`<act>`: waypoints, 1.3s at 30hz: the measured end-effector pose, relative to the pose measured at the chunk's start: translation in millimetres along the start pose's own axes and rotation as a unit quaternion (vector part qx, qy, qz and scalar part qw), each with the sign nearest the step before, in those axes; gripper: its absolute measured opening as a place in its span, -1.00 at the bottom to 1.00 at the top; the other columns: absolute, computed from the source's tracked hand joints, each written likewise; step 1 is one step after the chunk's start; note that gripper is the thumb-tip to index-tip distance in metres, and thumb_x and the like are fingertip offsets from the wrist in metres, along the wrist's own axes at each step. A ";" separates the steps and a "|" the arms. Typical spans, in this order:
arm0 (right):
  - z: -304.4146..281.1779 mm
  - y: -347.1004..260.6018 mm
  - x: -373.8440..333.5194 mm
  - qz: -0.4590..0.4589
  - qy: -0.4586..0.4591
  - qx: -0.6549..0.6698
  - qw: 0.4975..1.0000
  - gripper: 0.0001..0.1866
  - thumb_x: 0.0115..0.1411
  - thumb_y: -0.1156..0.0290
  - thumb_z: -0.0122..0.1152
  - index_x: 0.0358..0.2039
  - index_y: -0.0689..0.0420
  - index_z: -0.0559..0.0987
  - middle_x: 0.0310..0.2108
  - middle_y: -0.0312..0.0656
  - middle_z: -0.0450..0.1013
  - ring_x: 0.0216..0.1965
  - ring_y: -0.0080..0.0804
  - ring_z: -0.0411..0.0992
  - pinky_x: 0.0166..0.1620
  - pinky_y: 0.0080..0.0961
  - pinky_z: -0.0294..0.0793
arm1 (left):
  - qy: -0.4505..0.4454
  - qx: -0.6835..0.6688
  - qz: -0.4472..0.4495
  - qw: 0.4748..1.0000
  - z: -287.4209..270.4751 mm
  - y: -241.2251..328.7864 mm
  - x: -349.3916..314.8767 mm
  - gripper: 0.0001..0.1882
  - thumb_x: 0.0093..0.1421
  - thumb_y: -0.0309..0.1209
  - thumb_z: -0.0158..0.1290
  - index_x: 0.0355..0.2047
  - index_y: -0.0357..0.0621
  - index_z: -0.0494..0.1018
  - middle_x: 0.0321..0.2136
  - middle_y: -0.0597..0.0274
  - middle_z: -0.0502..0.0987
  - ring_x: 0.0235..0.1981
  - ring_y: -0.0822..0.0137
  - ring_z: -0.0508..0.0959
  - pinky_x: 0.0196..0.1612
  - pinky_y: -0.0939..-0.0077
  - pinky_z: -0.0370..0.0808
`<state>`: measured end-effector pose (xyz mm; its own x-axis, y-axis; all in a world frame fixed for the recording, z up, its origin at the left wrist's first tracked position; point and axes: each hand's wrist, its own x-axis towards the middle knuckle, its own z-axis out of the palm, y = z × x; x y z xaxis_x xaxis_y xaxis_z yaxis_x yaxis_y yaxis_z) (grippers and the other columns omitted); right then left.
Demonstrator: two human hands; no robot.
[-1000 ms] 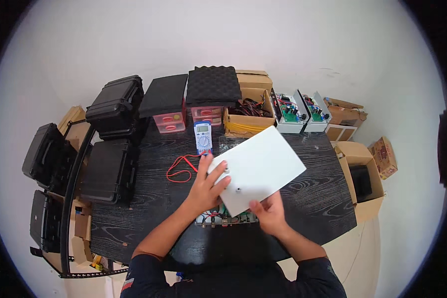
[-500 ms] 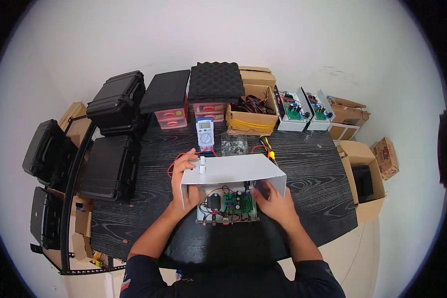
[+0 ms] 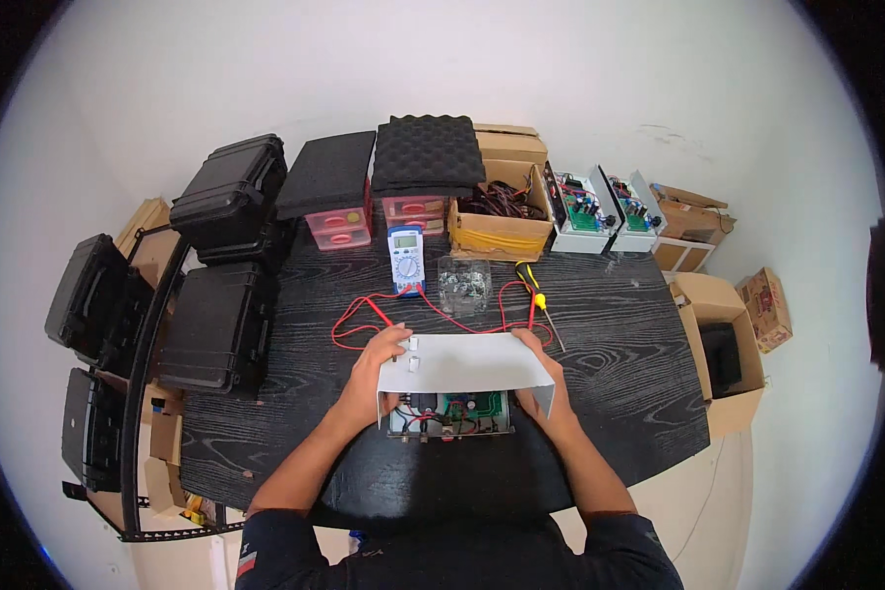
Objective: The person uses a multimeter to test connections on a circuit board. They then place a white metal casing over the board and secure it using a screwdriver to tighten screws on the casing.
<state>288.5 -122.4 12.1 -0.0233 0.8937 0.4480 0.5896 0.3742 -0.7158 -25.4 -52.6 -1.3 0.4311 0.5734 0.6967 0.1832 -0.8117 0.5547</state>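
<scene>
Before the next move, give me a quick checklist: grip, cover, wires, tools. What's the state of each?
1. Both hands on the cover: ok. The left hand and right hand grip opposite sides of the white cover.
2. Cover fully over the enclosure: not ok. The green circuit board partly shows below its near edge.
3. Wires free of the cover's edges: cannot tell. The cover hides the far part.
4. Screwdriver out of the way: ok. It lies on the table beyond the cover.
5. Multimeter clear of the cover: ok. It sits farther back.
</scene>
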 end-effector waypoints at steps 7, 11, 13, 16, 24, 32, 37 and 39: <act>19.2 11.6 1.5 0.014 0.008 -0.009 1.000 -0.50 0.26 0.61 0.27 0.23 0.20 0.47 -0.11 0.11 0.63 -0.07 -0.01 0.70 -0.04 -0.39 0.61 | 0.033 0.052 -0.018 0.998 8.4 -14.5 -22.1 -0.50 0.11 -0.71 0.15 0.06 -0.21 0.31 0.18 -0.29 0.50 0.30 -0.37 0.47 0.37 -0.12 0.41; 23.3 16.5 -0.9 -0.009 0.025 -0.049 0.998 -0.51 0.25 0.62 0.28 0.21 0.17 0.48 -0.14 0.09 0.64 -0.07 0.06 0.70 -0.07 -0.34 0.65 | 0.047 0.064 -0.044 0.996 16.5 -20.1 -32.8 -0.58 0.21 -0.67 0.14 0.05 -0.24 0.30 0.21 -0.34 0.48 0.34 -0.41 0.43 0.36 -0.09 0.43; 23.1 18.1 -1.7 0.012 0.014 -0.042 0.999 -0.50 0.24 0.61 0.29 0.21 0.16 0.48 -0.14 0.09 0.64 -0.06 0.09 0.69 -0.07 -0.31 0.66 | 0.040 0.052 -0.056 0.996 18.5 -19.8 -31.9 -0.60 0.22 -0.67 0.13 0.04 -0.25 0.29 0.24 -0.36 0.46 0.34 -0.42 0.43 0.36 -0.06 0.44; 25.2 24.6 -7.5 -0.008 0.024 -0.020 0.999 -0.48 0.23 0.62 0.29 0.22 0.16 0.47 -0.13 0.11 0.63 -0.06 0.07 0.69 -0.07 -0.32 0.65 | 0.033 0.061 -0.056 0.996 18.7 -18.8 -33.1 -0.60 0.22 -0.69 0.11 0.04 -0.23 0.29 0.27 -0.39 0.43 0.29 -0.40 0.48 0.30 -0.01 0.50; 26.8 43.5 -16.6 0.012 -0.032 -0.032 0.999 -0.39 0.18 0.60 0.30 0.27 0.15 0.44 -0.10 0.17 0.61 -0.06 0.17 0.66 -0.03 -0.26 0.64 | 0.034 0.055 -0.075 0.995 22.9 -15.7 -41.5 -0.50 0.17 -0.68 0.14 0.08 -0.15 0.27 0.30 -0.43 0.39 0.12 -0.36 0.62 0.08 0.09 0.66; -0.7 30.5 -8.6 0.099 -0.148 0.042 0.983 -0.12 0.08 0.58 0.47 0.43 0.12 0.34 0.03 0.13 0.61 0.07 -0.10 0.63 0.14 -0.28 0.56 | -0.137 0.036 -0.140 0.980 -2.3 -7.0 -42.0 -0.21 0.03 -0.58 0.36 0.26 -0.13 0.26 0.47 -0.32 0.16 0.47 -0.33 0.24 0.42 -0.03 0.35; -7.1 36.2 -6.3 0.134 -0.190 0.138 0.963 -0.04 0.07 0.53 0.58 0.47 0.11 0.31 0.19 -0.02 0.55 0.20 -0.29 0.54 0.24 -0.30 0.51 | -0.154 -0.022 -0.227 0.961 -20.3 6.6 -30.1 0.16 -0.09 -0.48 0.49 0.49 -0.07 0.09 0.53 -0.26 0.06 0.53 -0.21 0.17 0.52 0.00 0.20; -7.9 38.3 -5.5 0.139 -0.203 0.171 0.954 0.00 0.06 0.55 0.60 0.49 0.12 0.28 0.26 -0.02 0.50 0.23 -0.29 0.51 0.27 -0.30 0.49 | -0.194 -0.081 -0.266 0.941 -32.3 2.9 -32.6 0.32 -0.16 -0.41 0.53 0.56 -0.07 -0.02 0.54 -0.24 0.04 0.56 -0.14 0.12 0.55 0.03 0.12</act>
<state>317.6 -114.9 -13.6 -0.2564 0.9664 0.0196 0.3222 0.1046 -0.9409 -67.5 -70.1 -7.6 0.6133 0.7835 0.0997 0.3400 -0.3758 0.8621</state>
